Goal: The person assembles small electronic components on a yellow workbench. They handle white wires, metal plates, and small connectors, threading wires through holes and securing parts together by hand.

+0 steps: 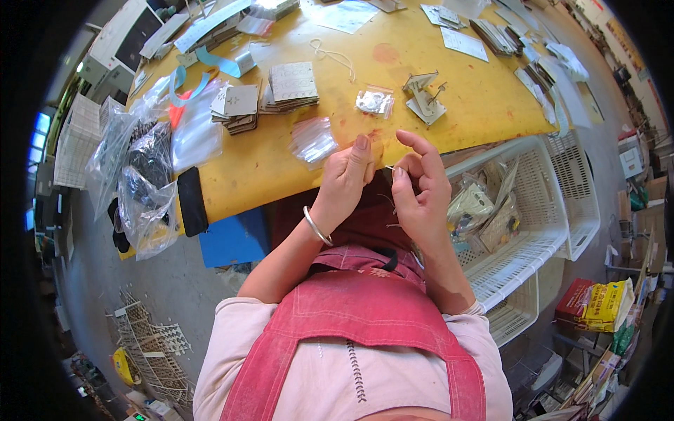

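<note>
Yellow table [484, 105] | clear bags [314, 142] by left hand [345, 170] | white crate [552, 186] alongside

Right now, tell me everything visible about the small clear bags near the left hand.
The small clear bags look like thin, glossy plastic, with a reddish strip along their far edge. They lie flat in a slightly fanned pile on the yellow table, near its front edge, just beyond and left of the left hand. Whether the hand touches them, and their number, I cannot tell.

Red-yellow bag [605, 306] at right; blue panel [234, 240] left.
</note>
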